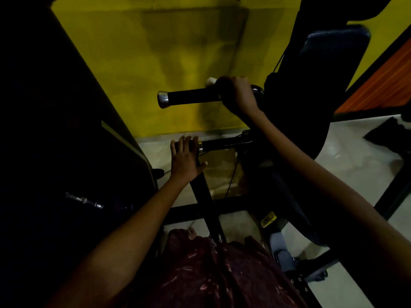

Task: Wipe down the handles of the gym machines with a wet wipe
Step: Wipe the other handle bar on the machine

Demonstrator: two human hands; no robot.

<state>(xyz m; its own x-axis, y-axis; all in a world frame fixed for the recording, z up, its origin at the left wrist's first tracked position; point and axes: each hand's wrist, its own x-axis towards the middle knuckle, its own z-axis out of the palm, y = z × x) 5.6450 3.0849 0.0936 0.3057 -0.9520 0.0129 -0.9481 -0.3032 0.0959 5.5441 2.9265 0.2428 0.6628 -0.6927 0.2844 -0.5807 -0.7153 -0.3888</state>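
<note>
A black horizontal machine handle (189,97) with a chrome end cap sticks out to the left in front of the yellow wall. My right hand (239,94) is wrapped around its right part, with a bit of white wet wipe (210,81) showing at the fingers. Lower down a second black handle (224,144) with a metal collar points left. My left hand (185,157) rests flat on a black upright bar beside it, fingers spread and holding nothing.
A dark machine housing (66,130) fills the left side. A black padded seat back (329,63) rises at the upper right. Black frame bars (209,210) cross the pale floor below. An orange panel (382,85) stands at the far right.
</note>
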